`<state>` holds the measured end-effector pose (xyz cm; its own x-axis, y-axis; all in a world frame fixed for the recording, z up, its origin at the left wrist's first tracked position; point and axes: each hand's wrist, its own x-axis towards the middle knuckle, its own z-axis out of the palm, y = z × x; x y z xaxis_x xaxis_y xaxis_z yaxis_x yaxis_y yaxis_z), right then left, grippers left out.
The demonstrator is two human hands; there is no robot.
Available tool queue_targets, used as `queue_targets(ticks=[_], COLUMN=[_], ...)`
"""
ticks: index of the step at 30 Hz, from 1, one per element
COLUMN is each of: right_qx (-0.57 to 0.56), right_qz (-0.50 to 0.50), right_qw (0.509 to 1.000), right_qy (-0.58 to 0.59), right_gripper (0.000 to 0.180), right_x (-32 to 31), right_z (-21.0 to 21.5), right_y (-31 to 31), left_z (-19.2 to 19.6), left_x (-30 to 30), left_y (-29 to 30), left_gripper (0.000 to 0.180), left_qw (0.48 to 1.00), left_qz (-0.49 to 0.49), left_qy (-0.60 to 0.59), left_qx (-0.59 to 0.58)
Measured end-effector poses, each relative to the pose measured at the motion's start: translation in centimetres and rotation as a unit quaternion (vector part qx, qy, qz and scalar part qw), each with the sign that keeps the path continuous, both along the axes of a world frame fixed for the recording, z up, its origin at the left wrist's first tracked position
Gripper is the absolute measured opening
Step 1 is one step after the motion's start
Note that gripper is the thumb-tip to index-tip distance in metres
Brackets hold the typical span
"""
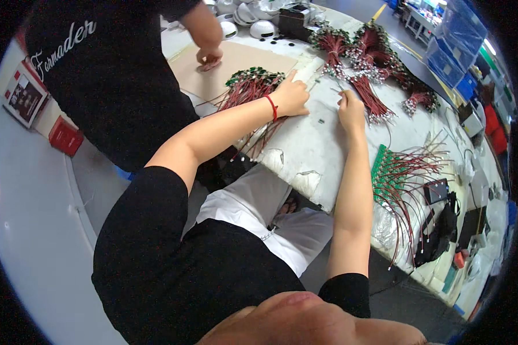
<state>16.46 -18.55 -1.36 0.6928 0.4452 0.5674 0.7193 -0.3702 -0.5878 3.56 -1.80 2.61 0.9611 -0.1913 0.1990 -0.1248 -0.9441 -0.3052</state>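
Note:
My left hand (pixel 292 96), with a red cord at the wrist, is over the white table beside a pile of small green circuit boards on dark red wires (pixel 248 86). Its index finger points outward and the thumb stands apart, with nothing visible in it. To the right, my right hand (pixel 351 110) is closed in a pinch at the fingertips. A thin strand shows there, too small to name. Tied bundles of dark red wires with white connectors (pixel 369 95) lie just beyond that hand. Near my right forearm rests a green circuit board panel (pixel 384 172) with many wires attached.
A co-worker in black stands at the left, one hand (pixel 209 56) over a brown cardboard sheet (pixel 242 57). White domed housings (pixel 263 29) and a black box (pixel 294 22) stand at the back. On the right are a small black device (pixel 436 191) and blue bins (pixel 452 52).

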Motion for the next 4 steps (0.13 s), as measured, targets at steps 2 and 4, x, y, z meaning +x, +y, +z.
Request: queue_targets(ticks=[2,4], right_qx=[-0.011,-0.003], right_qz=[0.010,0.025], right_qw=[1.000,0.998], right_qy=[0.005,0.066], right_gripper=[0.018,0.019], right_x=[-0.27,-0.54], right_z=[0.05,0.18], right_y=[0.13,0.75], left_z=[-0.68,-0.81], left_x=[-0.02,-0.08], left_y=[0.49,1.13], left_gripper=[0.051,0.055], left_qw=[0.999,0.999], left_qz=[-0.025,-0.018], left_qy=[-0.024,-0.005], left_qx=[-0.008,-0.035])
